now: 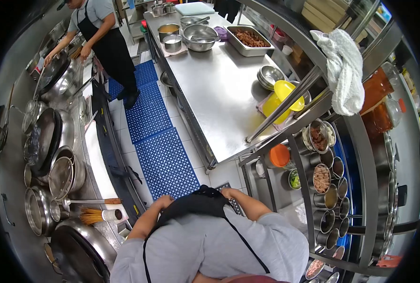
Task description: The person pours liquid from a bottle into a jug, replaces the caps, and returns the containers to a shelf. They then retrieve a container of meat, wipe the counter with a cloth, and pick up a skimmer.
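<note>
My left hand (164,202) is curled at the left edge of the black apron (191,207) on my front and appears to grip it. On the apron's other side is my right hand (227,193), close against the cloth. Its fingers are mostly hidden, so its grip does not show. The apron bunches up between the two hands. Beyond them lies a blue perforated floor mat (165,162). A dark dotted patch (236,206) shows beside my right forearm.
On my left, a cooking line holds woks (73,250), strainers (61,178) and a bamboo brush (93,216). Ahead stands a steel table (205,89) with bowls, pots and a meat tray (250,41). Food containers (322,178) fill the right rack. A co-worker (99,37) works at a wok.
</note>
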`<move>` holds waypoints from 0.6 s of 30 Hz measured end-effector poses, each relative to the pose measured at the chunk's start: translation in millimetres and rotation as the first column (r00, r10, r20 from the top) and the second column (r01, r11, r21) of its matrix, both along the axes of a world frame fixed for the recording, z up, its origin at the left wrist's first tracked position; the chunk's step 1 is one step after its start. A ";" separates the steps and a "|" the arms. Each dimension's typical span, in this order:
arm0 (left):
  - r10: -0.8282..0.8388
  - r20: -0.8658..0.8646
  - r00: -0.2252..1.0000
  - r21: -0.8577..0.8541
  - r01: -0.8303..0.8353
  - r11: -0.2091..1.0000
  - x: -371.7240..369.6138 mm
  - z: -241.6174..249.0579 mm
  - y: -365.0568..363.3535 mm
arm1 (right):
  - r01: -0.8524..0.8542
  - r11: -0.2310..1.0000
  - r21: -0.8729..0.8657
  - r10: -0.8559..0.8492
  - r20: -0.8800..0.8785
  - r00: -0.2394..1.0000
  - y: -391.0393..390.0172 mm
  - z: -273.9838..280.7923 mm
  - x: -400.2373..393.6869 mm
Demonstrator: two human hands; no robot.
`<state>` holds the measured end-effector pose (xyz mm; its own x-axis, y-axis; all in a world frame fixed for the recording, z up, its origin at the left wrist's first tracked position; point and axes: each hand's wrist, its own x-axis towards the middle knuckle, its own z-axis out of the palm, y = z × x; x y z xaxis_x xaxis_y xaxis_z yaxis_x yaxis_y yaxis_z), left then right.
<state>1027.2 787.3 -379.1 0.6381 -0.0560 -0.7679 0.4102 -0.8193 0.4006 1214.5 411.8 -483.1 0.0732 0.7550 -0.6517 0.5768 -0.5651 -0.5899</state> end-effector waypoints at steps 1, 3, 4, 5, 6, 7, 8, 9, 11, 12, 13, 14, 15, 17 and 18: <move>0.131 0.008 0.991 -0.013 -0.131 0.991 10.7 23.6 2.7 | 0.134 0.991 -0.026 -0.135 -0.075 0.988 7.7 34.1 1.1; 0.201 0.106 0.974 0.046 -0.207 0.977 26.7 -2.8 22.5 | 0.187 0.982 0.000 -0.186 -0.068 0.980 25.4 98.2 6.3; 0.300 0.113 0.947 -0.044 -0.297 0.954 35.9 5.5 28.7 | 0.207 0.978 0.026 -0.207 -0.010 0.978 32.7 121.3 9.1; 0.348 0.185 0.919 -0.048 -0.346 0.937 41.7 11.2 30.2 | 0.221 0.974 0.053 -0.223 0.050 0.973 45.1 159.5 10.7; 0.394 0.263 0.881 -0.054 -0.395 0.917 49.2 14.8 32.9 | 0.230 0.969 0.086 -0.239 0.115 0.964 59.1 198.7 15.6; 0.396 0.227 0.890 -0.045 -0.397 0.917 53.7 14.7 36.0 | 0.243 0.963 0.118 -0.257 0.120 0.959 70.5 235.3 19.4; 0.395 0.193 0.898 -0.036 -0.396 0.917 59.0 14.2 41.8 | 0.258 0.954 0.151 -0.278 0.126 0.952 82.2 270.6 23.0; 0.391 0.160 0.906 -0.027 -0.392 0.920 65.2 12.0 48.9 | 0.276 0.943 0.184 -0.302 0.132 0.944 94.9 294.9 28.8; 0.346 0.115 0.931 -0.026 -0.345 0.938 68.3 -1.6 57.3 | 0.265 0.934 0.239 -0.293 0.091 0.952 120.5 314.0 44.1; 0.322 0.093 0.942 -0.030 -0.321 0.947 74.8 -4.7 60.0 | 0.260 0.929 0.264 -0.288 0.073 0.955 134.8 326.8 53.2; 0.250 0.092 0.964 -0.010 -0.250 0.968 81.2 -8.0 64.5 | 0.274 0.923 0.271 -0.302 0.069 0.951 149.2 342.2 62.2; 0.235 0.081 0.969 -0.057 -0.231 0.971 89.2 -13.0 69.6 | 0.266 0.922 0.281 -0.304 0.101 0.947 160.2 338.1 73.7; 0.217 0.061 0.974 -0.103 -0.210 0.972 91.7 -22.6 76.3 | 0.263 0.921 0.288 -0.308 0.122 0.944 171.4 330.7 78.7; 0.162 0.010 0.987 -0.123 -0.159 0.980 115.6 -29.5 97.8 | 0.290 0.908 0.304 -0.350 0.168 0.921 195.7 327.2 94.4; 0.151 0.063 0.987 -0.115 -0.143 0.983 129.3 -27.4 109.8 | 0.314 0.900 0.303 -0.378 0.183 0.907 205.9 325.1 102.8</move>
